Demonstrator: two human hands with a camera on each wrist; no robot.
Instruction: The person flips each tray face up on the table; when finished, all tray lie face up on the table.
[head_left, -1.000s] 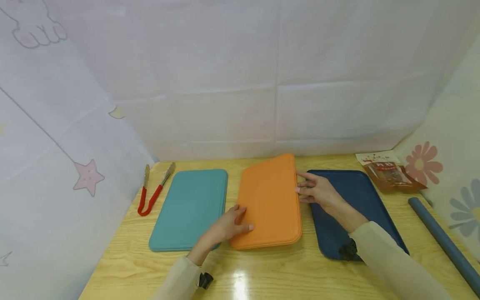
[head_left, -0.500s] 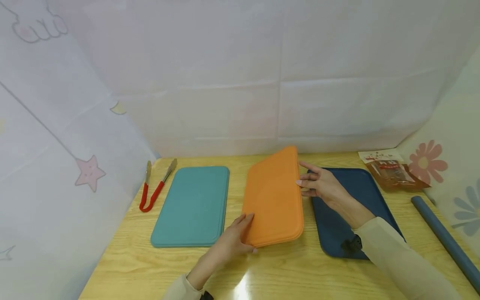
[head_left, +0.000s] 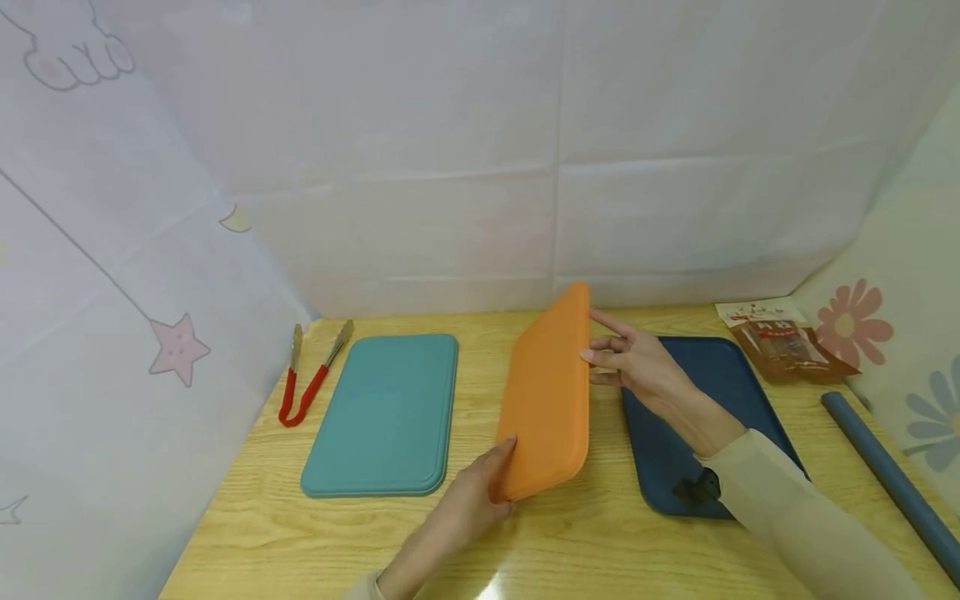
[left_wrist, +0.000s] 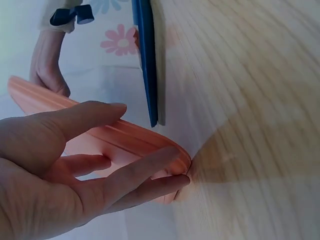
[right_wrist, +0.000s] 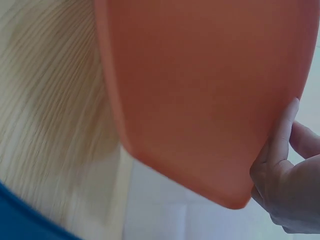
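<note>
An orange tray stands steeply tilted in the middle of the table, its right side raised. My left hand grips its near left corner, thumb on one side of the rim and fingers on the other, as the left wrist view shows. High on the raised right edge, my right hand pinches the tray between thumb and fingers. The right wrist view shows the tray's smooth broad underside. To the left lies a teal tray; a dark blue tray lies to the right, partly behind my right arm.
Red-handled tongs lie at the far left. A brown food packet sits at the back right, with a grey-blue roll along the right edge. A printed cloth hangs behind the table and along both sides.
The orange tray has gone from a slight tilt to a steep one, its right edge rising. My left hand has shifted from its top face to grip the near corner.
</note>
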